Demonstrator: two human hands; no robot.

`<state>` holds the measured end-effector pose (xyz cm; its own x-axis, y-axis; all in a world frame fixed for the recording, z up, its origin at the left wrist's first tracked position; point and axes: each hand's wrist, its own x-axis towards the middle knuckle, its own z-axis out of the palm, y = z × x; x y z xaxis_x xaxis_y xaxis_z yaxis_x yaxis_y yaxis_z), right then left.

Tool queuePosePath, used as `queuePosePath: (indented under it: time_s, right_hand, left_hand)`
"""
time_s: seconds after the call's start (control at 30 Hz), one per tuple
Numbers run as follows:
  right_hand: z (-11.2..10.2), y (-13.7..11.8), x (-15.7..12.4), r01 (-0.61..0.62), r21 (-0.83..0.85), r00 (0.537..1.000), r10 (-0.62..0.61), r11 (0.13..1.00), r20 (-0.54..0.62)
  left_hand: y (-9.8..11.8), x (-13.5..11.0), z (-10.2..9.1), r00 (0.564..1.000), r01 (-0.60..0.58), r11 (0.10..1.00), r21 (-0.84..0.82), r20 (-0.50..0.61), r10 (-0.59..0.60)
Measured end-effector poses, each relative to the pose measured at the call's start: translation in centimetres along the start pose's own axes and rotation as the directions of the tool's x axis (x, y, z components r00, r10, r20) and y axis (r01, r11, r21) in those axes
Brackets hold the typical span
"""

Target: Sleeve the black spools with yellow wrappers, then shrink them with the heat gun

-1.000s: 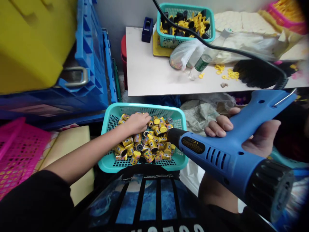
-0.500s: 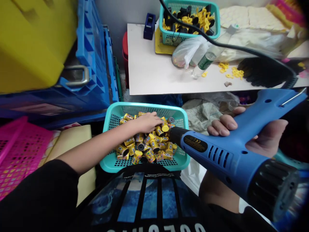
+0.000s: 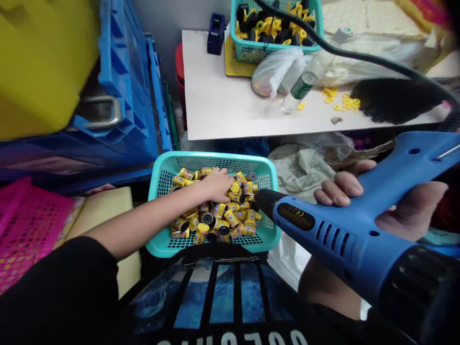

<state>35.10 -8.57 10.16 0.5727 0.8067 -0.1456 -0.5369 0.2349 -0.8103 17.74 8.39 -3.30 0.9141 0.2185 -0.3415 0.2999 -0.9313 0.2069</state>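
A teal basket [image 3: 158,191] rests on my lap, heaped with several small yellow-labelled cylinders [image 3: 219,218]. My left hand [image 3: 215,184] lies on top of the pile, palm down with its fingers curled among the pieces; what it grips, if anything, is hidden. My right hand [image 3: 381,201] is wrapped round the handle of a blue heat gun [image 3: 345,239]. The gun's black nozzle [image 3: 264,200] points into the right side of the basket, close to the cylinders.
A white table [image 3: 223,110] behind holds another teal basket [image 3: 251,50] of yellow and black parts, a plastic bag [image 3: 273,76], a bottle [image 3: 305,81], loose yellow rings [image 3: 341,100] and a black glove [image 3: 391,100]. Blue crates [image 3: 118,110] and a pink basket [image 3: 25,225] stand left.
My left hand has shifted slightly right then back across the pile, stirring the cylinders. The heat gun has dipped a little lower, nozzle still aimed into the basket.
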Motion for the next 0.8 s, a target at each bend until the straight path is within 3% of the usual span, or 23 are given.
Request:
queuePosePath:
  time_s: [0.37, 0.63, 0.7, 0.8]
  right_hand:
    - [0.1, 0.0, 0.2, 0.002, 0.036, 1.0, -0.002, 0.999, 0.013]
    - [0.3, 0.1, 0.0, -0.036, 0.081, 0.999, 0.033, 0.996, 0.037]
    - [0.8, 0.3, 0.0, -0.042, 0.093, 0.998, 0.038, 0.995, 0.043]
    - [1.4, 0.6, 0.0, -0.058, 0.113, 0.996, 0.05, 0.992, 0.076]
  left_hand:
    - [1.1, 0.6, 0.1, 0.989, 0.124, 0.99, -0.071, -0.066, -0.129]
    - [-0.2, 0.2, -1.0, 1.0, 0.002, 0.99, -0.144, -0.027, -0.006]
    - [-0.8, -0.1, -1.5, 0.998, -0.013, 0.982, -0.188, -0.064, 0.001]
    - [-1.4, -1.6, -2.4, 0.977, -0.01, 0.957, -0.291, -0.205, -0.052]
